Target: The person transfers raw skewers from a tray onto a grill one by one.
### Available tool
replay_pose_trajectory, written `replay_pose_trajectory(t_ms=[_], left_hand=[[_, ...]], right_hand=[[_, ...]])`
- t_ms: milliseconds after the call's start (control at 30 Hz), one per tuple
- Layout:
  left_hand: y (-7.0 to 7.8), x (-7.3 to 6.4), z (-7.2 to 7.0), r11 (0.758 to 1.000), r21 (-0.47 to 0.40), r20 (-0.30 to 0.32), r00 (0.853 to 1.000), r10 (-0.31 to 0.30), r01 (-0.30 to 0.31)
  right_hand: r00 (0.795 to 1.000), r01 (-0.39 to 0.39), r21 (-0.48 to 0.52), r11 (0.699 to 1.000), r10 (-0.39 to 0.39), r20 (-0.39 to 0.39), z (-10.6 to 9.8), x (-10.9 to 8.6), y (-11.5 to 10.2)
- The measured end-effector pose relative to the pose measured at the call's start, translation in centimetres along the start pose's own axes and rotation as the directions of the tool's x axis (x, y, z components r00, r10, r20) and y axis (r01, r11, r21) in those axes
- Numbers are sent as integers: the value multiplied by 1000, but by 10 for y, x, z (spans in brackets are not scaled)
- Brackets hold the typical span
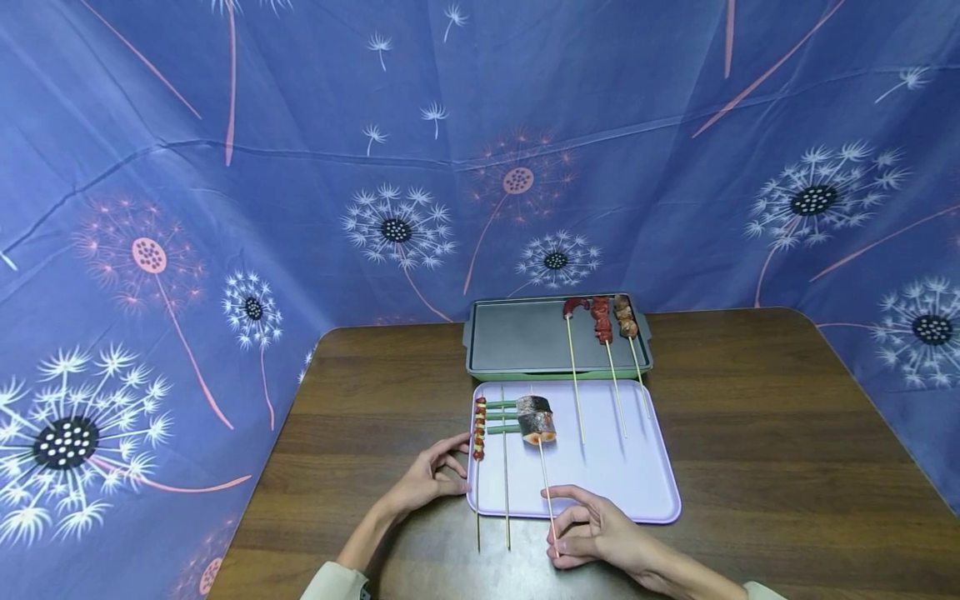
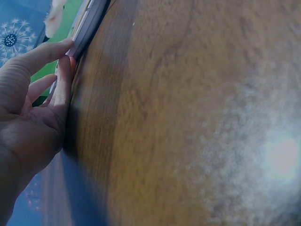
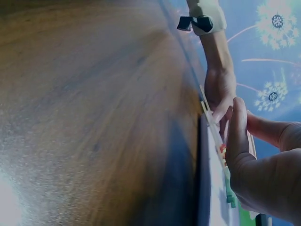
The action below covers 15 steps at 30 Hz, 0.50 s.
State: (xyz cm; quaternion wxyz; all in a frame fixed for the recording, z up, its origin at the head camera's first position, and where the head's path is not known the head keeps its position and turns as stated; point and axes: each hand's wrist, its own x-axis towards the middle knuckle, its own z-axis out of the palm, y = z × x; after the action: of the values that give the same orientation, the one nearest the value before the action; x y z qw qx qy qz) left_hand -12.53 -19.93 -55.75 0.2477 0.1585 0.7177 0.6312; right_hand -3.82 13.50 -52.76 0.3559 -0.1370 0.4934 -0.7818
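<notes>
Right hand (image 1: 596, 532) pinches the fish skewer (image 1: 536, 419), green pieces (image 1: 495, 430) partly hidden — left hand (image 1: 426, 477), spread, touches tray (image 1: 626, 475).

Pale sleeves (image 1: 333, 581); black fitting (image 3: 205, 23) (left cuff (image 3: 218, 21)).

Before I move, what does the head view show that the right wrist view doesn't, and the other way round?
Only head: the griddle's grey top, the three skewers resting partly on it, and the fish chunks on the stick that the right hand pinches.

Only right wrist: the black strap-like piece at the left cuff, seen plainly; head catches just a dark sliver there.

Both: the two hands, the lavender tray, the wooden table and the dandelion-patterned backdrop.
</notes>
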Motion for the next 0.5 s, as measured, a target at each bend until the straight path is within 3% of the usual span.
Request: replay_pose_trajectory(t_ms=[500], left_hand=[[1,-1,2,1000,-22,-7,1000,-3,3]], right_hand=[[999,43,-71,997,-43,-1,12,2,-38]])
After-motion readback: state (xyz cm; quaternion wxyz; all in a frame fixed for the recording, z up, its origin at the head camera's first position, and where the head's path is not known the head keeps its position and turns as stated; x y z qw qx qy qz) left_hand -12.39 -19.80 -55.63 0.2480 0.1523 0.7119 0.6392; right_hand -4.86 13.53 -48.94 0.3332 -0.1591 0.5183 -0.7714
